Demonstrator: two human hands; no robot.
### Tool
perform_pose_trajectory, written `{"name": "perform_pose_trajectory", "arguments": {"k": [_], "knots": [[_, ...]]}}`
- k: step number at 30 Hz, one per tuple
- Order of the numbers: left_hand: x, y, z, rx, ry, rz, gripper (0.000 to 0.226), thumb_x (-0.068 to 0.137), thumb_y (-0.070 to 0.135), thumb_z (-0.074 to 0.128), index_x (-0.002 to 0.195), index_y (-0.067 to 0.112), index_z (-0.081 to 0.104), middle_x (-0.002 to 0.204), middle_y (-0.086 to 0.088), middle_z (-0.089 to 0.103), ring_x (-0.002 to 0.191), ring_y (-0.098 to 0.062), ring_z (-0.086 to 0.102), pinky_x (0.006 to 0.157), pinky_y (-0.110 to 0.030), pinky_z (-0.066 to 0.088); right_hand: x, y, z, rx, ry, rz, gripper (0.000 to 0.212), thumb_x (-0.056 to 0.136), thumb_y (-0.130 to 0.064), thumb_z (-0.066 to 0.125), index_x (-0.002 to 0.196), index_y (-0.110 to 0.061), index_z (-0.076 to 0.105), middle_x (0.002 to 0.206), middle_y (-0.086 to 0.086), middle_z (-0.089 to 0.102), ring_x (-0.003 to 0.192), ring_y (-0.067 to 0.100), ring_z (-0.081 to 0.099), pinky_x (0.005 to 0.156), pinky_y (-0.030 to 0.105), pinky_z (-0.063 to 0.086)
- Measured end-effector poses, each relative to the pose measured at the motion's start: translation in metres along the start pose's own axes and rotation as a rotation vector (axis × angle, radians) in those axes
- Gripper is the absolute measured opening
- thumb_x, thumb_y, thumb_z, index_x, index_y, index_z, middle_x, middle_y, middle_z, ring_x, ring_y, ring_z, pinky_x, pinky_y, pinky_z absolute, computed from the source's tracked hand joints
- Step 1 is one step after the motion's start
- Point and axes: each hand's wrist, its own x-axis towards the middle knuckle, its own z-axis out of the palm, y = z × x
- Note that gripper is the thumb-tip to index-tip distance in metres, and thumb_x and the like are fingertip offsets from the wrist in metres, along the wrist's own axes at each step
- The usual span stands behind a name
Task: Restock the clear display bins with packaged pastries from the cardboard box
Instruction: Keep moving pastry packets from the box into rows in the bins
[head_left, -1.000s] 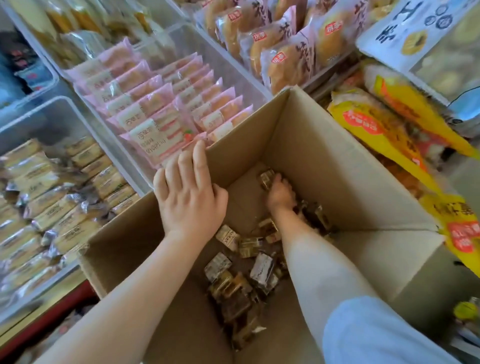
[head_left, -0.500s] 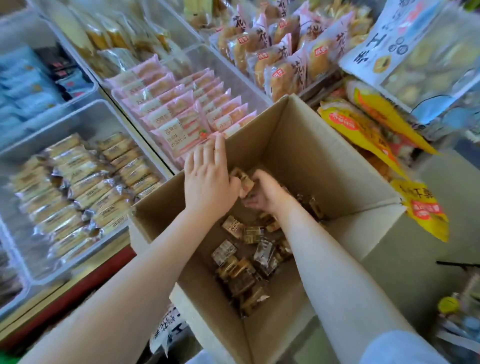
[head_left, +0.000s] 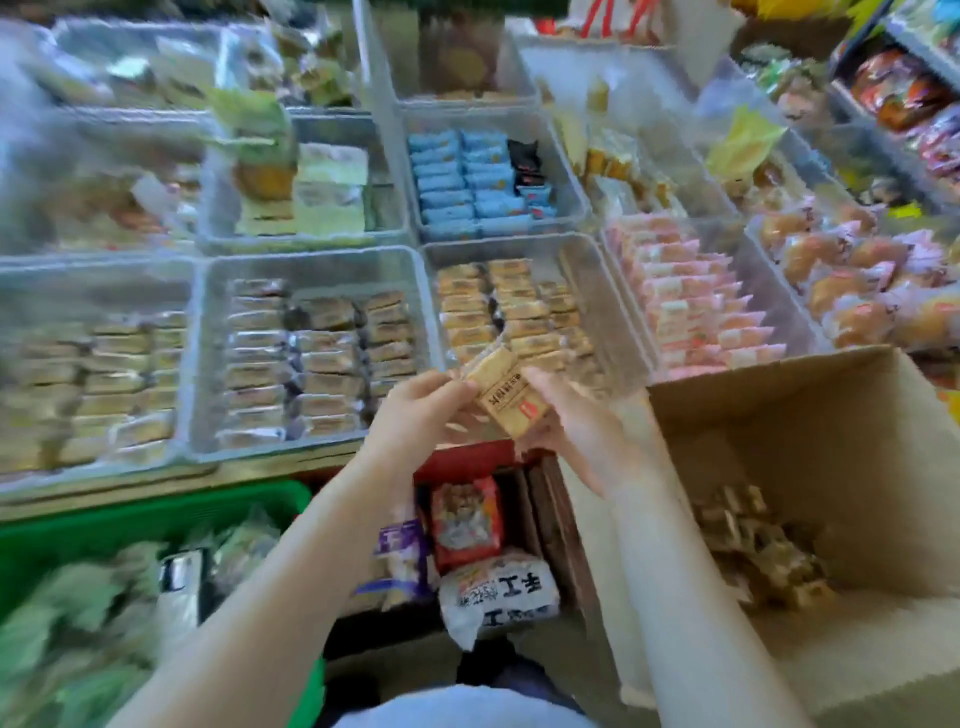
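Holding a small stack of packaged pastries (head_left: 501, 395) between both hands, the left hand (head_left: 415, 415) and right hand (head_left: 571, 421) pinch it with curled fingers just before the tan-pastry bin (head_left: 592, 291). Loosely stacked, slippery wrappers could slide apart and drop beside the cardboard box (head_left: 831, 410).

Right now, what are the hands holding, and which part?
Both hands hold one packaged pastry: left hand pinches its left end, right hand grips its lower right end.

Open gap in the clear bin (head_left: 597, 291) right of its pastry rows (head_left: 509, 312).
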Motion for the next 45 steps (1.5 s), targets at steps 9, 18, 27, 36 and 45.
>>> {"name": "perform_pose_trajectory", "arguments": {"k": [9,18,27,36,45], "knots": [[-0.067,-0.076,-0.283,0.356,0.636,0.058,0.022,0.09,0.036,0.065,0.106,0.023,0.073,0.101,0.001,0.074,0.102,-0.021,0.065,0.093,-0.038,0.049,0.059,0.045,0.273,-0.595,-0.209,-0.072,0.011,0.095,-0.013,0.064,0.095,-0.024,0.066,0.09,-0.007,0.071,0.086,0.012,0.064,0.076,0.023,0.049],[-0.082,-0.133,-0.381,1.011,0.458,0.077,0.062,0.097,0.036,0.056,0.154,0.026,0.036,0.164,0.002,0.026,0.153,-0.02,0.011,0.124,-0.031,0.003,0.131,0.062,0.401,-1.418,-0.113,-0.514,0.025,0.096,-0.019,0.06,0.121,-0.014,0.062,0.116,0.008,0.063,0.105,0.028,0.06,0.082,0.033,0.045],[-0.08,-0.135,-0.379,0.948,0.393,-0.002,0.07,0.099,0.036,0.051,0.16,0.027,0.018,0.169,0.007,0.004,0.155,-0.015,-0.009,0.123,-0.034,-0.005,0.159,0.088,0.407,-1.959,-0.269,-0.335,0.023,0.102,-0.011,0.041,0.104,-0.022,0.06,0.102,0.001,0.069,0.105,0.028,0.06,0.107,0.05,0.032],[-0.059,-0.1,-0.315,0.744,0.604,0.037,0.035,0.096,0.031,0.055,0.123,0.01,0.064,0.128,-0.009,0.058,0.124,-0.028,0.045,0.103,-0.042,0.039,0.089,0.084,0.341,-1.284,-0.13,-0.447,0.036,0.104,-0.03,0.042,0.131,-0.014,0.06,0.131,0.003,0.059,0.124,0.019,0.047,0.105,0.043,0.038],[-0.011,-0.053,-0.071,0.818,0.034,0.22,0.015,0.098,0.025,0.055,0.104,0.026,0.068,0.097,0.007,0.065,0.084,-0.013,0.059,0.067,-0.03,0.045,-0.006,0.035,0.063,-0.785,0.551,-0.313,0.031,0.101,-0.027,0.047,0.08,-0.013,0.064,0.066,0.005,0.062,0.063,0.021,0.056,0.062,0.039,0.046]]}}
